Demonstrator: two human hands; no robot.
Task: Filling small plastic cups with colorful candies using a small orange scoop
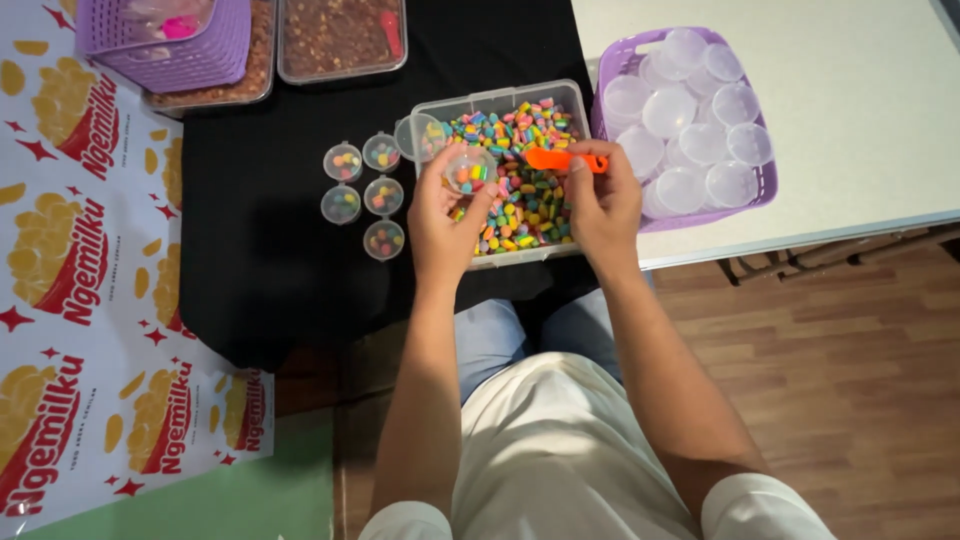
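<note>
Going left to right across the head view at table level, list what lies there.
Printed red-and-yellow sheet → five small filled lidded cups → left hand holding a small clear cup → clear tub of multicoloured candies → right hand with orange scoop → purple basket of clear lids.

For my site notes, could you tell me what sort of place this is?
Probably a small snack-packing table: a clear tub of colourful candies, small filled cups on black cloth, and a purple basket of empty cups.
</note>
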